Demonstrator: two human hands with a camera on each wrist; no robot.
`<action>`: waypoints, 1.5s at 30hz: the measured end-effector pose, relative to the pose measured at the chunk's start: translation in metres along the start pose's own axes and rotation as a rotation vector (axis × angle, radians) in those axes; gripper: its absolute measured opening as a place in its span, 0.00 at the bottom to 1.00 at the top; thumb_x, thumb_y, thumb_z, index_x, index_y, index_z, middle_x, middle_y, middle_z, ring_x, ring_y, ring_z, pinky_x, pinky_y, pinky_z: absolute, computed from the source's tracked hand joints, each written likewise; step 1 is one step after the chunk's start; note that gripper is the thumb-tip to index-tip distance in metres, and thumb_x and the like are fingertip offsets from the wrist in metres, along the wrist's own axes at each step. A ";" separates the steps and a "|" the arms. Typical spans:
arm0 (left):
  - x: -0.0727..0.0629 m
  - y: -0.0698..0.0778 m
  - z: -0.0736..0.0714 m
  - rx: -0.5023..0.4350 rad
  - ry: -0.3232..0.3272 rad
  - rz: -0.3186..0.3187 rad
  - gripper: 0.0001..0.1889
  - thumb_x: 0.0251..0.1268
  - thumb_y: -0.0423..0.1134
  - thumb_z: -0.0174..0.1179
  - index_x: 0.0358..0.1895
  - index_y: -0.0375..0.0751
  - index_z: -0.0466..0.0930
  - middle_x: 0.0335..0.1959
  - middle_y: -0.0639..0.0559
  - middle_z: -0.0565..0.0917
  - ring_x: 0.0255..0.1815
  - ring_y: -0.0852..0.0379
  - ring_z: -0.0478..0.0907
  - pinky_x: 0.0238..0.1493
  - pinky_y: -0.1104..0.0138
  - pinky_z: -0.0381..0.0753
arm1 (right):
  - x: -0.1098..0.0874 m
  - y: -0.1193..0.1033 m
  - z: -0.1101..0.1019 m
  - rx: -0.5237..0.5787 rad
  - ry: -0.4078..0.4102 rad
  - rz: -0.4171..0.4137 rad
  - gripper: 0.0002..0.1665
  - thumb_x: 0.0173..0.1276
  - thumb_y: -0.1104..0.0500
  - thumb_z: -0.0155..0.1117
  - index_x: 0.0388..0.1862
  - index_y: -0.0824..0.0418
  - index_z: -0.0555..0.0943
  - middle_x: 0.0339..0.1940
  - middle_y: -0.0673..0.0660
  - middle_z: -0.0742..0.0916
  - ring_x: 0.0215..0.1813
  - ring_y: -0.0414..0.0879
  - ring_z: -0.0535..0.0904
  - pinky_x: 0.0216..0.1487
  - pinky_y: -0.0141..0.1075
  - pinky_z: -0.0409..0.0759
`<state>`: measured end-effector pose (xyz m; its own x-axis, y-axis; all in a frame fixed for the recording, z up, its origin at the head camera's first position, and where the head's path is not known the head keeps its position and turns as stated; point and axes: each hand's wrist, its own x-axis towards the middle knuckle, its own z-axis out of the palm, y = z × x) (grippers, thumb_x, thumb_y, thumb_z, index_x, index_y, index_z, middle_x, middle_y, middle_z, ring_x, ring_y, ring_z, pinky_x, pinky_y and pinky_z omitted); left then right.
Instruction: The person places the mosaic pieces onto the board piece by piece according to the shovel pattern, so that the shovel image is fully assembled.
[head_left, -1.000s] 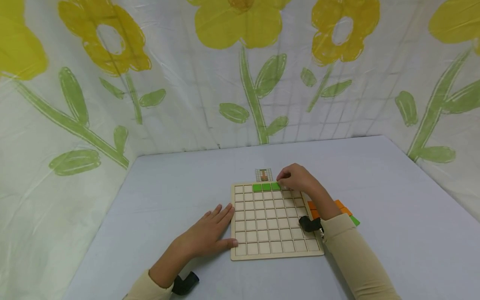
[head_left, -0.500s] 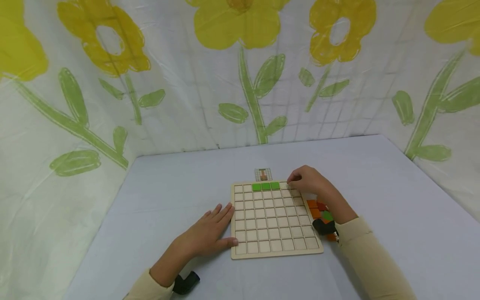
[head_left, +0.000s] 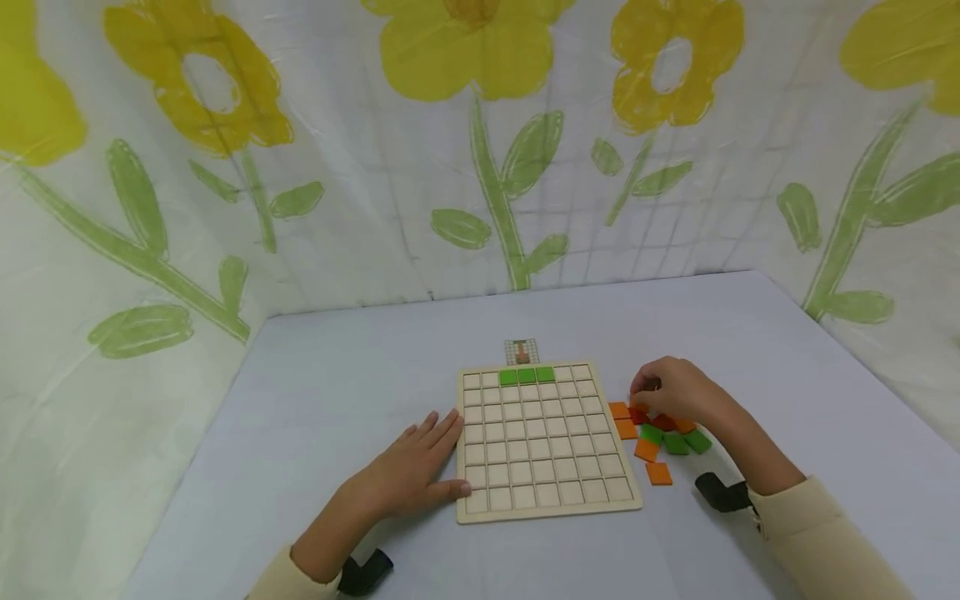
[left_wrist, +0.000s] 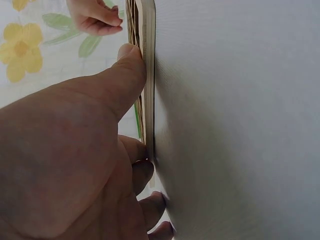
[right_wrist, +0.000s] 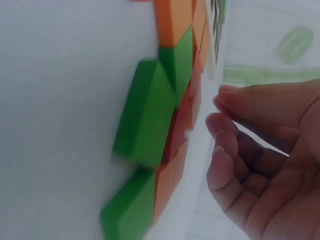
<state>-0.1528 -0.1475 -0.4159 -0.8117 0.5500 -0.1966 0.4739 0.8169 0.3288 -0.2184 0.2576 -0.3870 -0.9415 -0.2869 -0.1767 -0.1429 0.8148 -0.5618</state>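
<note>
A wooden grid board (head_left: pixel 548 452) lies flat on the table, with three green square tiles (head_left: pixel 527 376) side by side in its far row. My left hand (head_left: pixel 408 471) rests at the board's left edge, fingers extended; in the left wrist view the thumb (left_wrist: pixel 127 70) lies over the rim. My right hand (head_left: pixel 678 390) hovers above a loose pile to the right of the board. Its fingers are loosely bent, and the right wrist view shows nothing between thumb and fingertips. Below it are green tiles (head_left: pixel 676 443), orange tiles (head_left: pixel 659 473) and red tiles (head_left: pixel 663 422), some partly hidden.
A small printed card (head_left: pixel 521 352) with a coloured grid pattern lies just beyond the board's far edge. The white table (head_left: pixel 360 367) ends at a hanging sheet (head_left: pixel 360 250) painted with yellow flowers. Dark wrist cameras (head_left: pixel 723 492) sit beside both forearms.
My right hand has drawn away from the board's far row, moving right and nearer to the loose tiles. More of that pile shows now. The left hand keeps its place at the board.
</note>
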 end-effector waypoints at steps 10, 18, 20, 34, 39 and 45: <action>-0.001 0.000 0.001 0.011 0.009 -0.002 0.49 0.70 0.68 0.51 0.81 0.38 0.48 0.82 0.47 0.50 0.80 0.40 0.44 0.75 0.45 0.51 | -0.017 0.027 -0.007 -0.065 0.027 0.066 0.11 0.65 0.60 0.69 0.42 0.66 0.83 0.31 0.54 0.81 0.33 0.49 0.74 0.32 0.40 0.75; -0.001 0.000 0.001 0.004 0.012 0.004 0.49 0.70 0.68 0.52 0.81 0.38 0.48 0.81 0.47 0.50 0.80 0.40 0.45 0.74 0.44 0.51 | -0.019 0.032 -0.006 -0.072 0.029 0.111 0.14 0.64 0.58 0.71 0.41 0.68 0.83 0.30 0.55 0.80 0.33 0.50 0.73 0.32 0.40 0.74; -0.001 0.000 0.001 0.000 0.012 0.009 0.48 0.70 0.67 0.52 0.81 0.37 0.49 0.81 0.46 0.50 0.80 0.40 0.45 0.74 0.44 0.51 | -0.019 0.032 -0.006 -0.068 0.036 0.107 0.13 0.64 0.59 0.71 0.40 0.67 0.82 0.30 0.55 0.80 0.33 0.50 0.73 0.32 0.40 0.75; -0.002 0.001 -0.001 -0.010 0.014 0.018 0.48 0.71 0.67 0.52 0.81 0.37 0.49 0.81 0.45 0.50 0.80 0.39 0.45 0.74 0.44 0.51 | -0.015 0.033 -0.011 -0.009 0.035 0.076 0.06 0.65 0.63 0.69 0.38 0.65 0.81 0.32 0.55 0.83 0.35 0.50 0.76 0.36 0.41 0.79; -0.002 0.001 -0.001 -0.016 0.014 0.021 0.48 0.71 0.67 0.51 0.81 0.37 0.49 0.81 0.45 0.51 0.80 0.39 0.45 0.74 0.44 0.52 | -0.014 0.037 -0.010 0.058 0.046 0.067 0.05 0.67 0.66 0.67 0.39 0.66 0.81 0.33 0.55 0.84 0.33 0.49 0.77 0.35 0.39 0.80; -0.003 0.001 -0.001 -0.022 0.016 0.020 0.48 0.71 0.67 0.51 0.81 0.37 0.49 0.81 0.46 0.50 0.80 0.40 0.45 0.74 0.44 0.51 | -0.011 0.035 -0.011 0.131 0.047 0.031 0.05 0.68 0.67 0.65 0.41 0.68 0.81 0.32 0.56 0.83 0.31 0.49 0.77 0.33 0.39 0.81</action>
<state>-0.1504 -0.1486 -0.4140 -0.8076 0.5633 -0.1749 0.4828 0.8016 0.3526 -0.2166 0.2949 -0.3958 -0.9587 -0.2357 -0.1593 -0.0749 0.7494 -0.6578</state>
